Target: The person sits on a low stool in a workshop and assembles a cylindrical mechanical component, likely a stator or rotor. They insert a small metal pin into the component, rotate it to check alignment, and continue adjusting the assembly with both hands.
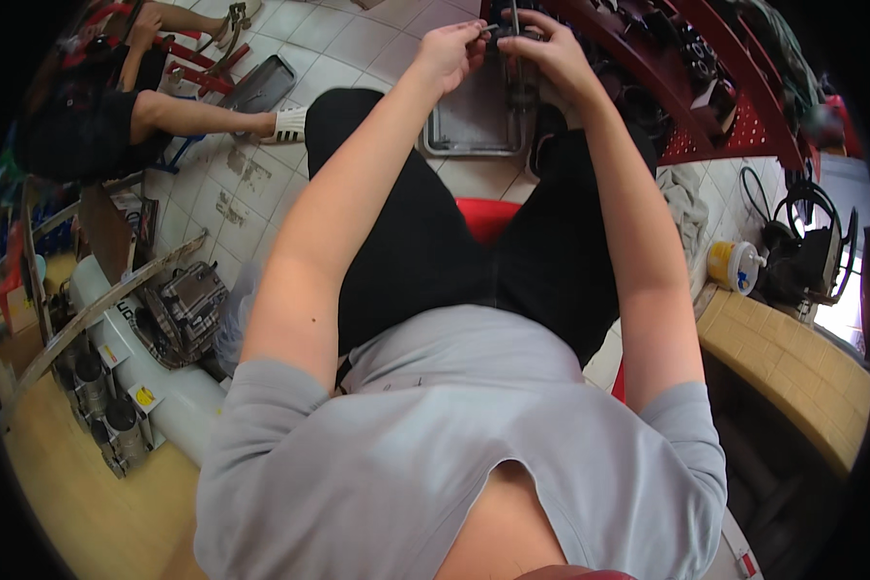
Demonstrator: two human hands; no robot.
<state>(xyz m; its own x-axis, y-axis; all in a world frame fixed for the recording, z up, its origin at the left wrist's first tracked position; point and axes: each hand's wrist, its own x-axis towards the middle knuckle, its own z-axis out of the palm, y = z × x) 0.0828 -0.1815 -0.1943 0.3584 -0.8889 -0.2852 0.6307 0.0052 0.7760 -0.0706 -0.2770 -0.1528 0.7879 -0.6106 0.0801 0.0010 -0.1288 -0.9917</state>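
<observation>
Near the top edge of the head view, my left hand (451, 56) pinches a small, thin metal piece (490, 28) between thumb and fingertips. Beside it, my right hand (553, 60) has its thumb and fingers curled round an upright grey metal rod (514, 16). Under the rod is a dark metal mechanical part (520, 89); its upper end is partly hidden by my fingers. Both hands are above a shallow metal tray (469, 153) on the floor between my feet.
A red metal rack (744, 82) holding dark parts rises at the right. At the left, another person's leg (203, 116) reaches toward my knee, near a dark tray (264, 85). A white cylindrical tank (179, 391), a yellow-and-white tub (733, 265) and a cardboard box (793, 358) flank me.
</observation>
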